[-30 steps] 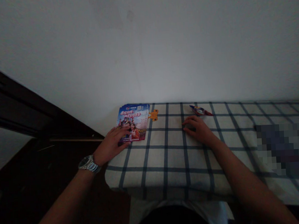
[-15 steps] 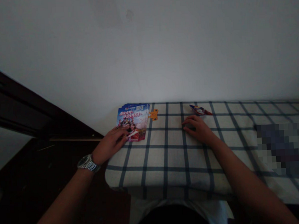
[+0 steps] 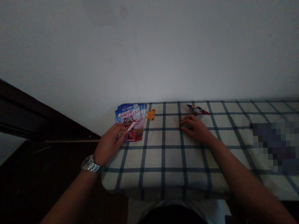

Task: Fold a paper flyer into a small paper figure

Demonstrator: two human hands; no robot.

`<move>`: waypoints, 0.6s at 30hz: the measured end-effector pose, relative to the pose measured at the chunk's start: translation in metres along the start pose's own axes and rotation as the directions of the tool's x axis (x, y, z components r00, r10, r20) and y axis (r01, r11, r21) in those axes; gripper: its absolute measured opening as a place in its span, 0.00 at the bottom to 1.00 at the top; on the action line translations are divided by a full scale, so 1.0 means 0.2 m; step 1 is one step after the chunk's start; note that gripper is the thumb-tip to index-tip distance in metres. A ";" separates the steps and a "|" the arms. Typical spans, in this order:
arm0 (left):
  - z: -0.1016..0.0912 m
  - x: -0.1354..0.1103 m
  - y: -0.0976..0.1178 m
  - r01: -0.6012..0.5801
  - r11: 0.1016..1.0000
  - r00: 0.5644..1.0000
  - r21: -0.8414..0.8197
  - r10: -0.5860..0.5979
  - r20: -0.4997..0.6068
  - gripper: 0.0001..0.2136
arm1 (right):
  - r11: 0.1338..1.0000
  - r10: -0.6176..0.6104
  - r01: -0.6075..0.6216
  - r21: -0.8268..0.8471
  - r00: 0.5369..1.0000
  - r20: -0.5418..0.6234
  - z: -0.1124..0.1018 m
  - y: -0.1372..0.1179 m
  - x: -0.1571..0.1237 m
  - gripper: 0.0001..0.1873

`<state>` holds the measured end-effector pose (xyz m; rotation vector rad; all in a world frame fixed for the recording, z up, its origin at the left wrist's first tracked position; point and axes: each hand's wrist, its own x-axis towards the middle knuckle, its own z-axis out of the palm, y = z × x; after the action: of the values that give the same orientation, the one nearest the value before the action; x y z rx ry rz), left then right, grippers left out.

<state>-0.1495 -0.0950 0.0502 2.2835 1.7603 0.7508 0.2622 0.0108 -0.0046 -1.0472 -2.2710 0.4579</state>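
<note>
At the table's far left corner lies a stack of printed flyers (image 3: 144, 114), blue at the top and red at the bottom. My left hand (image 3: 109, 140), with a metal watch on the wrist, pinches the top flyer (image 3: 124, 114) by its lower part. That sheet is bent, showing a pale curl, and sits a little askew over the others. My right hand (image 3: 197, 129) rests on the checked tablecloth (image 3: 172, 157), fingers curved and apart from the thumb, holding nothing. Just beyond it is a crumpled blue and red packet (image 3: 198, 109), which it does not visibly touch.
An orange bear figure (image 3: 151, 115) shows on the cloth right of the stack. A plain wall (image 3: 161, 51) rises behind the table. A blurred-out object (image 3: 279, 147) lies at the right. On the left are a dark door (image 3: 26, 108) and dark floor.
My left hand has closed on the top flyer, bending it and shifting it slightly left and down on the stack. My right hand keeps its place on the cloth. The view has shifted slightly.
</note>
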 end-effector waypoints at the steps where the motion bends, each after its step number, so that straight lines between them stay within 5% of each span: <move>1: 0.01 0.01 0.04 -0.027 1.000 1.000 0.008 0.027 0.008 0.14 | 1.000 0.005 -0.005 0.005 1.000 -0.003 0.00 0.00 0.00 0.10; 9: 0.17 0.08 0.34 -0.235 0.971 0.969 -0.044 0.238 0.073 0.07 | 0.999 0.022 -0.022 0.028 0.999 -0.028 -0.01 -0.01 0.00 0.10; 18: 0.44 0.16 0.51 -0.418 0.900 0.886 -0.125 0.434 0.165 0.06 | 0.997 0.070 -0.065 0.051 0.994 -0.084 -0.01 -0.01 -0.01 0.09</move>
<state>-0.0128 -0.0792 0.0266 2.6146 1.1309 0.6289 0.2628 0.0083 -0.0030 -1.1009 -2.1447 0.4844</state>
